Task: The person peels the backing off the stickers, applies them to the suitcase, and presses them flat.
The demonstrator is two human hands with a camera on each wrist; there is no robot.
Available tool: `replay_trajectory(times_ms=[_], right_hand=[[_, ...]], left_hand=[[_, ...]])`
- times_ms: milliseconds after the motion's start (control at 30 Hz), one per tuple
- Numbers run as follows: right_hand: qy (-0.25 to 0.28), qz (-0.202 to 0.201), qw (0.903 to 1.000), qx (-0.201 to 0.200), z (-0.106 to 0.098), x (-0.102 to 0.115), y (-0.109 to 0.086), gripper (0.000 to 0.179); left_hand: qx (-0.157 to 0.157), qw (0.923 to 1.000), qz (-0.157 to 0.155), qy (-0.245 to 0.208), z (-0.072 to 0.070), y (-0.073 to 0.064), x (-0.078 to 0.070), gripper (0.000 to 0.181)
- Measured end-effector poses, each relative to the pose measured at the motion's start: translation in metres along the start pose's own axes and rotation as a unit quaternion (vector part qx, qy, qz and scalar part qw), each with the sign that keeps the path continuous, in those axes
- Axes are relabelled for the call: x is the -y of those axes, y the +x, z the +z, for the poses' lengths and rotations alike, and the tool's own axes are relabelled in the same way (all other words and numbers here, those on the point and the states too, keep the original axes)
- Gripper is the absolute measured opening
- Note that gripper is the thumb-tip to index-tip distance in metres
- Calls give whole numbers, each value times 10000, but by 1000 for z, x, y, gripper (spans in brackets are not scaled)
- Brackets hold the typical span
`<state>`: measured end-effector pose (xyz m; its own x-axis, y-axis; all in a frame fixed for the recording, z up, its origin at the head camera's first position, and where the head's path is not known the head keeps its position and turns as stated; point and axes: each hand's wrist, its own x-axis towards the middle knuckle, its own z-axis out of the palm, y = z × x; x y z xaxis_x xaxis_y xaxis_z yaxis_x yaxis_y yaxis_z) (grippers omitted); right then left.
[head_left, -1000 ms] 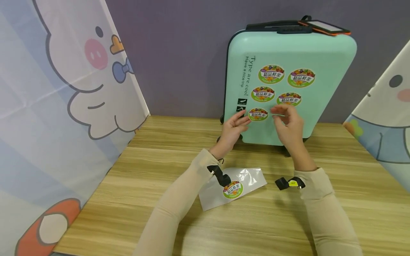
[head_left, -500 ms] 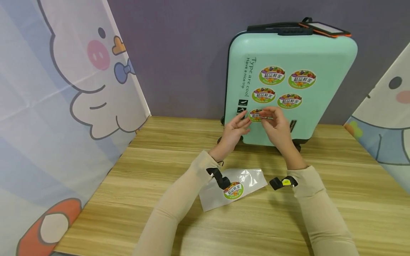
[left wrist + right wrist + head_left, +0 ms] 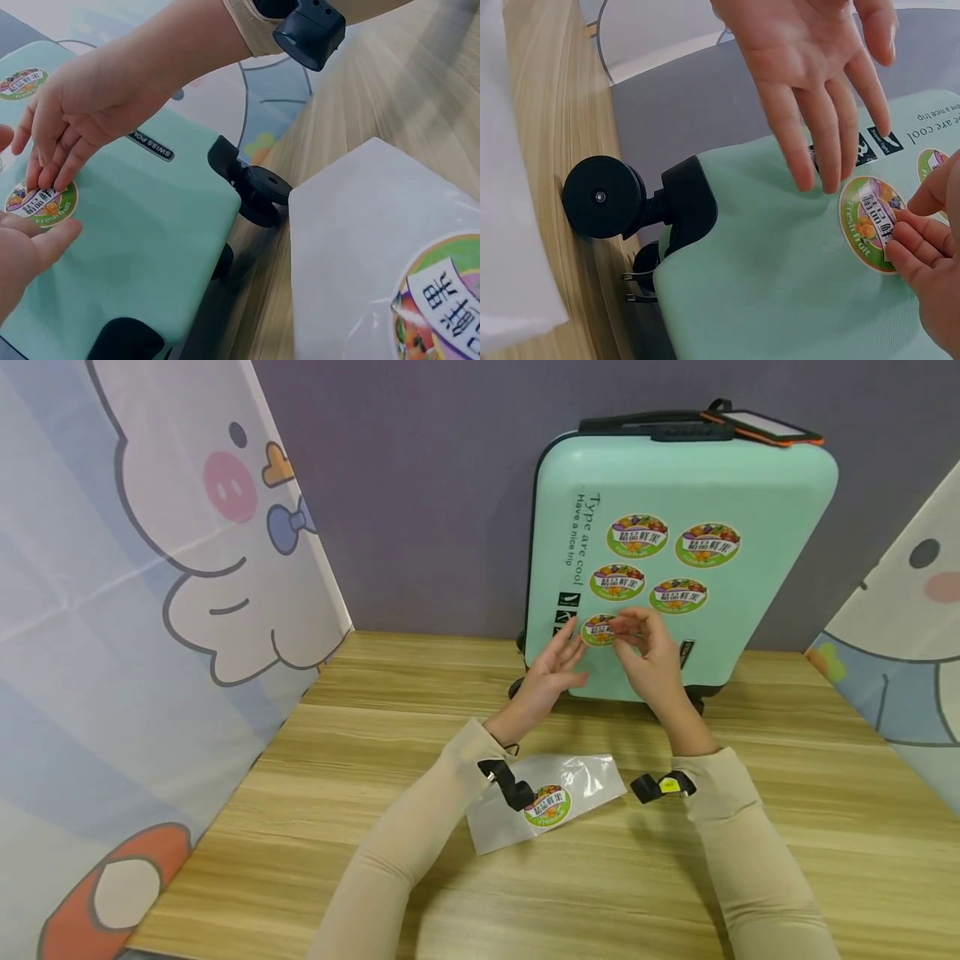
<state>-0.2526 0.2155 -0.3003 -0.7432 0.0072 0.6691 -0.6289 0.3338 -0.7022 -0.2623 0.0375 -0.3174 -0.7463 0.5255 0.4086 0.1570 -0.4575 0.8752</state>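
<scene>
A mint-green suitcase [image 3: 720, 485] stands upright, with several round fruit stickers on its front. The lowest sticker [image 3: 597, 630] lies flat against the shell, its right part covered in the head view by my right hand [image 3: 649, 653]. Bent fingertips of that hand touch this sticker's edge in the right wrist view, and the thumb is apart from them. My left hand [image 3: 553, 670] is just left of the same sticker, fingers extended and holding nothing. In the right wrist view, a small gap separates the left fingers [image 3: 825, 150] from the sticker [image 3: 866, 225].
On the wooden table [image 3: 300, 827] lies a white glossy backing sheet [image 3: 495, 835] bearing another round sticker [image 3: 547, 807]. An orange-edged tag [image 3: 765, 425] rests on the suitcase top. Cartoon-printed cloths [image 3: 172, 527] flank the table, and a grey wall stands behind.
My right hand has moved left onto the lowest sticker's right side, uncovering the sticker above it and a black label. My left hand has drawn slightly away from the sticker, its thumb spread.
</scene>
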Motion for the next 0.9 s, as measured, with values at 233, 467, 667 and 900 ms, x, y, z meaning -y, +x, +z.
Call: replay_trajectory(times_ms=[233, 467, 667, 900], right_hand=[[-11, 11, 9999, -99, 4, 2, 0, 36], [-16, -65, 10000, -54, 7, 1, 0, 32], [-47, 47, 10000, 64, 10, 1, 3, 29], [228, 141, 9995, 150, 16, -4, 4, 27]], left_hand=[[-203, 9998, 80, 22, -4, -4, -1, 81], [-290, 9994, 119, 117, -7, -6, 0, 78], [-353, 9992, 133, 162, -9, -6, 1, 75], [-315, 9993, 144, 157, -11, -8, 2, 73]])
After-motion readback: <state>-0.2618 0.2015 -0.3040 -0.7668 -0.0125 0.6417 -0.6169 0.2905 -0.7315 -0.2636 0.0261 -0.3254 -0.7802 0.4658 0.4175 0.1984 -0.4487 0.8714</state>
